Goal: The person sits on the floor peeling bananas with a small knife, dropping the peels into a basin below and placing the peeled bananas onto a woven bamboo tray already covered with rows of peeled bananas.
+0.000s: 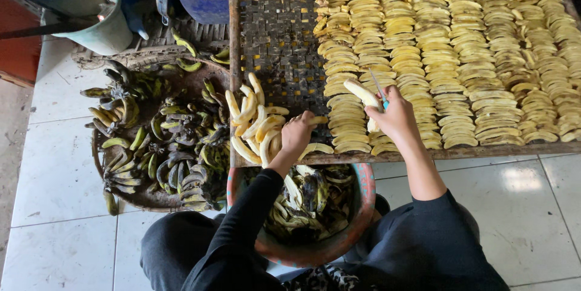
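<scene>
A round woven tray (115, 197) is seen on the white floor tiles (57, 173) at the left, heaped with unpeeled green bananas (163, 145). A basin (302, 254) with a red rim is set below the rack, filled with dark peels (311, 200). At the upper left, a pale bucket (103, 30) is placed beside a red wall edge (18, 36). A blue tub (209, 6) holding bottles is found at the top, just behind the woven tray. A few loose green bananas (184, 42) are laid on a slatted mat between the tub and the tray.
</scene>
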